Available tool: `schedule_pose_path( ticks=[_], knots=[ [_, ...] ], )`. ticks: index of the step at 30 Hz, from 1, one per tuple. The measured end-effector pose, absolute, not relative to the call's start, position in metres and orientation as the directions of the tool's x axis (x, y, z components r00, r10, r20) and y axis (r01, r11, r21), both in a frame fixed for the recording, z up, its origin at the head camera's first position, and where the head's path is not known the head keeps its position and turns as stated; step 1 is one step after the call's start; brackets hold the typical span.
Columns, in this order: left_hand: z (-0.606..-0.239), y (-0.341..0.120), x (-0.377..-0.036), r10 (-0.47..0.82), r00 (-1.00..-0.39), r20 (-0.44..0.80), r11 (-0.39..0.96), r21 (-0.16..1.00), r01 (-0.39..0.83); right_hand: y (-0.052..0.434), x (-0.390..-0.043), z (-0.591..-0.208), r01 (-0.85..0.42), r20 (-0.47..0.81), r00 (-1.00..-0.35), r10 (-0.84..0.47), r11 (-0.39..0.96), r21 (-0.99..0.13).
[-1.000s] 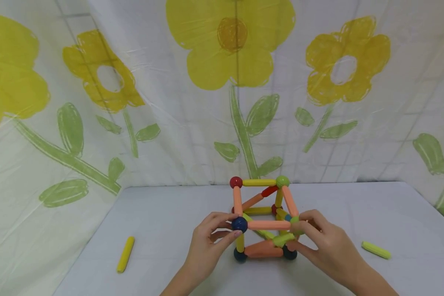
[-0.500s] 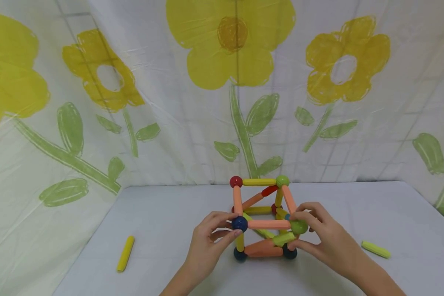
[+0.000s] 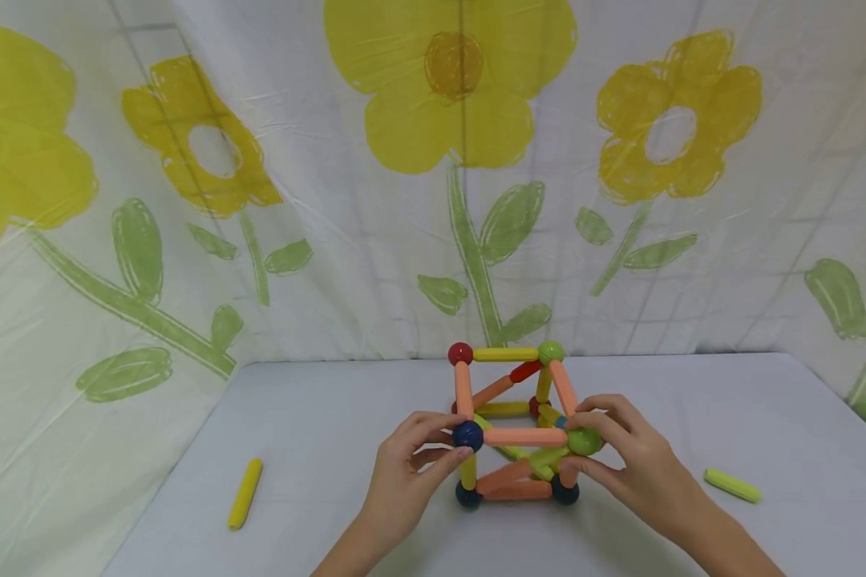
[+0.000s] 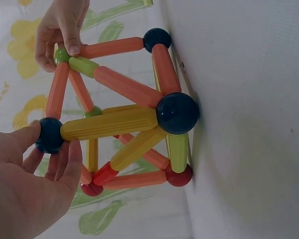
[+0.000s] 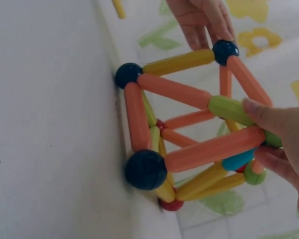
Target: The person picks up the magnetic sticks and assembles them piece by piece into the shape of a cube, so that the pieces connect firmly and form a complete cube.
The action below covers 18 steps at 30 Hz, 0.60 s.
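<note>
A box-shaped frame of coloured rods and balls [image 3: 523, 437] stands on the white table. My left hand [image 3: 397, 485] pinches the dark blue ball [image 3: 467, 435] at its upper front left corner, thumb below and fingers behind. At the upper front right corner my right hand [image 3: 642, 477] grips the green ball [image 3: 586, 441]. In the right wrist view the right thumb presses a short light green rod [image 5: 230, 109], joined end to end with a salmon rod [image 5: 174, 91]. Together they slant across the front face from the lower left dark blue ball [image 3: 469, 494]. Fingers partly hide the green ball.
A loose yellow rod [image 3: 245, 494] lies on the table [image 3: 317, 433] to the left. On the right lies a loose light green rod [image 3: 733, 486]. Behind the table hangs a white cloth [image 3: 375, 240] printed with yellow flowers.
The right thumb has come up from near the lower right ball, and the slanting light green and salmon rods have risen toward the green ball. The left hand has stayed in place.
</note>
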<state>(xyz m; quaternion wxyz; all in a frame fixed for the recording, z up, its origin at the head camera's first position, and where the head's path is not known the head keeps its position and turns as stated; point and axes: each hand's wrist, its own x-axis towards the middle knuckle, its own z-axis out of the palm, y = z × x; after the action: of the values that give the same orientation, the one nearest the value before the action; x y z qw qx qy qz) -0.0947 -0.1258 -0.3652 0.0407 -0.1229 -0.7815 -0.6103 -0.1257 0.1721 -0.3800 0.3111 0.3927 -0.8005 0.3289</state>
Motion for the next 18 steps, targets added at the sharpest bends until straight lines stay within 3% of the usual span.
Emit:
schedule_pose_path(
  ticks=[10, 14, 18],
  knots=[
    [-0.365, -0.127, -0.094, 0.143, -0.966, 0.214, 0.213, 0.947, 0.241, 0.176, -0.127, -0.380, -0.860, 0.785, -0.470, -0.403, 0.410, -0.305],
    [-0.363, -0.138, -0.092, 0.103, -0.971, 0.218, 0.220, 0.947, 0.236, 0.191, -0.121, -0.375, -0.820, 0.757, -0.531, -0.380, 0.455, -0.347],
    [-0.366, -0.171, -0.087, 0.000, -0.945, 0.326, 0.259, 0.913, 0.315, 0.223, -0.114, -0.374, -0.753, 0.718, -0.608, -0.339, 0.532, -0.387]
  ],
)
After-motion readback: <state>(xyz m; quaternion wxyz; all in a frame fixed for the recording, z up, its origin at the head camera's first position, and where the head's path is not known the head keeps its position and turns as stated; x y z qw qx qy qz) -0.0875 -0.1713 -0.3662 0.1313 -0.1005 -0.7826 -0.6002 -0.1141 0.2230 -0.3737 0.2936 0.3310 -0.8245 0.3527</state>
